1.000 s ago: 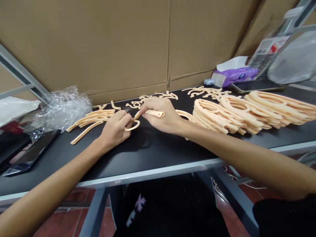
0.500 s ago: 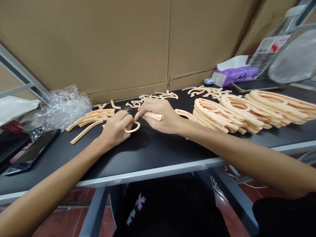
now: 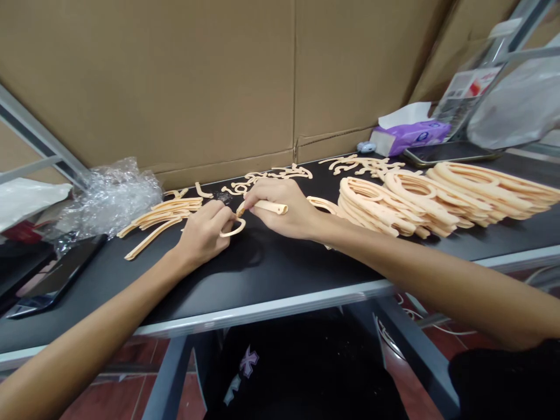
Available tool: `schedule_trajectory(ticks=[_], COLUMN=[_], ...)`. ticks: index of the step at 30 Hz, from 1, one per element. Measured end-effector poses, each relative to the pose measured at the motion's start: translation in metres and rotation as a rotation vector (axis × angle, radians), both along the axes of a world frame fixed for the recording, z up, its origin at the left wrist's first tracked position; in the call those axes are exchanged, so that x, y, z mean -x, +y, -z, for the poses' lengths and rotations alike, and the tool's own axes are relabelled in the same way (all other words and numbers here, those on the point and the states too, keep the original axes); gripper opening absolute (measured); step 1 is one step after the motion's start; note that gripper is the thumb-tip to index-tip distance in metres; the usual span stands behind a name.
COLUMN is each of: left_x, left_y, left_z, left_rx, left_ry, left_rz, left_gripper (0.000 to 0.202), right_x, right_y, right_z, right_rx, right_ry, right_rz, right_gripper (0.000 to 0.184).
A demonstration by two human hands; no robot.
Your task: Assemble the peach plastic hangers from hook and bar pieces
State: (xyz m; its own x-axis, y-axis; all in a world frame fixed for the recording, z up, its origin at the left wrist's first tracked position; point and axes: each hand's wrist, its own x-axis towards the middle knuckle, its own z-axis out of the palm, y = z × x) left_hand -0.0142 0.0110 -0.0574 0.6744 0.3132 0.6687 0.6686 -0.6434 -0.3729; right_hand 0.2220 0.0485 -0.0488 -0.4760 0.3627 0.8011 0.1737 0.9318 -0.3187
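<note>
My left hand (image 3: pixel 206 228) is closed on a cream curved piece with a ring-shaped end (image 3: pixel 234 227); the rest of it is hidden by the fingers. In my right hand (image 3: pixel 280 209) is a cream hollow rod (image 3: pixel 268 205), held pen-like, its open end toward the right. The hands nearly meet above the black tabletop, and the rod's far end is close to the ring piece; whether they touch I cannot tell. Left of my hands lies a pile of cream strips (image 3: pixel 161 214). Behind them are small cream curved bits (image 3: pixel 280 175).
Stacked cream looped pieces (image 3: pixel 371 204) fill the right side. More small bits (image 3: pixel 363 164) lie behind them, near a purple tissue pack (image 3: pixel 411 137) and a phone (image 3: pixel 450 153). At left are crumpled clear plastic (image 3: pixel 116 189) and a dark phone (image 3: pixel 56 280). Cardboard (image 3: pixel 196 81) stands along the back.
The view has shifted slightly. Both hands keep their grips and stay close together, with hardly any movement between them.
</note>
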Motion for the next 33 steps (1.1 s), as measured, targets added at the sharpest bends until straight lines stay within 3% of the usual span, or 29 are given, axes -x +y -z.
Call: schedule_trajectory(ticks=[10, 18, 33], left_x=[0.005, 0.005, 0.003], left_y=[-0.001, 0.0, -0.002], left_z=[0.001, 0.0, -0.001], left_rx=[-0.005, 0.021, 0.02], left_ry=[0.007, 0.009, 0.017], left_rz=[-0.034, -0.046, -0.038], left_gripper=[0.017, 0.017, 0.019], right_x=[0.005, 0.006, 0.008], right_y=[0.001, -0.005, -0.009], right_z=[-0.002, -0.007, -0.012], right_rx=[0.028, 0.225, 0.426], right_ry=[0.027, 0.039, 0.102], right_rz=[0.008, 0.058, 0.104], right_gripper=[0.024, 0.027, 0.027])
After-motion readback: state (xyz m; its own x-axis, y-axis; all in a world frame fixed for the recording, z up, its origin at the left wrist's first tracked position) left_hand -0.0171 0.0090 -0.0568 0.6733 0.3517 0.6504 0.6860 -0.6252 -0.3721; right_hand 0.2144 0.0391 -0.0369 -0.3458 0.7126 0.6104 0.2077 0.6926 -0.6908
